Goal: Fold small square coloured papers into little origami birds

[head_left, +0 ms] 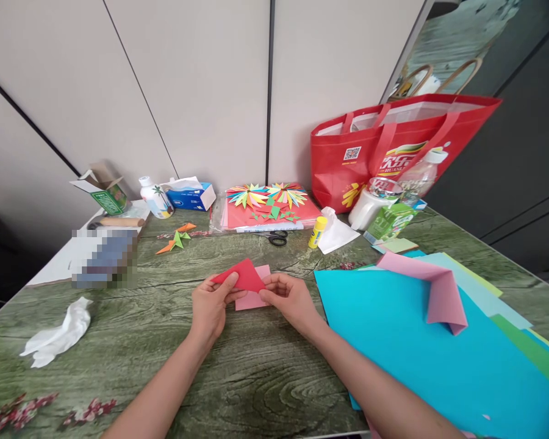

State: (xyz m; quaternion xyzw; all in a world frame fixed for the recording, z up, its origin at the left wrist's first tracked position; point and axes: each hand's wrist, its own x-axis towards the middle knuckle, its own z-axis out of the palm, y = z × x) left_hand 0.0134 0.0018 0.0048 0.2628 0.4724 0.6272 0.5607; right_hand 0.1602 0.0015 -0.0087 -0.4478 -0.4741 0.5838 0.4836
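The fingers of our left hand (208,312) are clamped on the left end of the red folded paper (246,277), thumb across its upper face, while the fingers of our right hand (295,299) pinch its right-hand corner. The paper therefore lies directly between our hands, neither one nearer, its long axis running from hand to hand, roughly along the near edge of the worktop (256,378), with a peak pointing to the back edge. Just beneath it shows a pink square (252,301); we cannot tell whether that rests on the worktop or is held too. Farther out, a large blue sheet (393,353) spreads towards the right edge, a folded pink strip (443,292) on top of it. Nearer the back edge, well apart from our fingers, lie the scissors (278,238), with a yellow glue stick (317,232) on end to their right
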